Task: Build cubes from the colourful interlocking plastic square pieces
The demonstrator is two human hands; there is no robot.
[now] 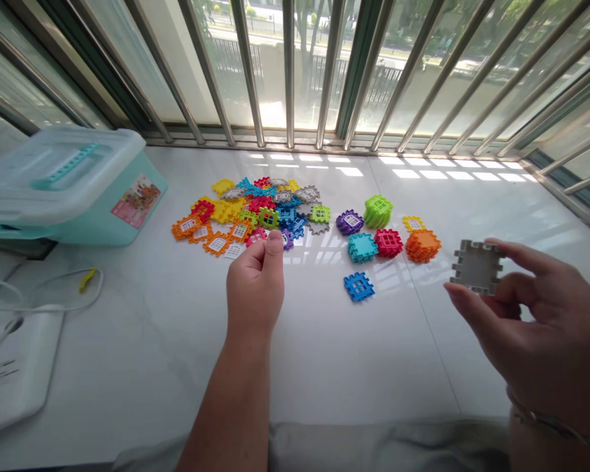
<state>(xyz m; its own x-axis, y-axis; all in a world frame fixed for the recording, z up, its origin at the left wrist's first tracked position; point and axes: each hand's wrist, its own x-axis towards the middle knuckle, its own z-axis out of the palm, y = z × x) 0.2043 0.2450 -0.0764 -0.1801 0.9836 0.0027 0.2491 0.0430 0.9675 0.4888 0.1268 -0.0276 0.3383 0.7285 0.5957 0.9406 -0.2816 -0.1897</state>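
Observation:
My right hand [541,328] pinches a grey toothed block [476,265] between thumb and fingers, held above the white sill at the right. My left hand [256,283] is curled shut near the front edge of a pile of coloured toothed tiles [255,213]; what its fingertips hold, if anything, is hidden. Assembled cubes stand to the right of the pile: green [377,210], teal [362,248], red [388,242] and orange [423,246]. A flat blue tile [358,286] lies alone in front of them. A purple piece [349,222] and a yellow tile [413,223] lie nearby.
A teal storage box with a translucent lid [63,187] stands at the left. A white device with a cable [14,367] lies at the near left. Metal window bars [288,72] close off the back. The white marble sill [349,367] stretches toward me.

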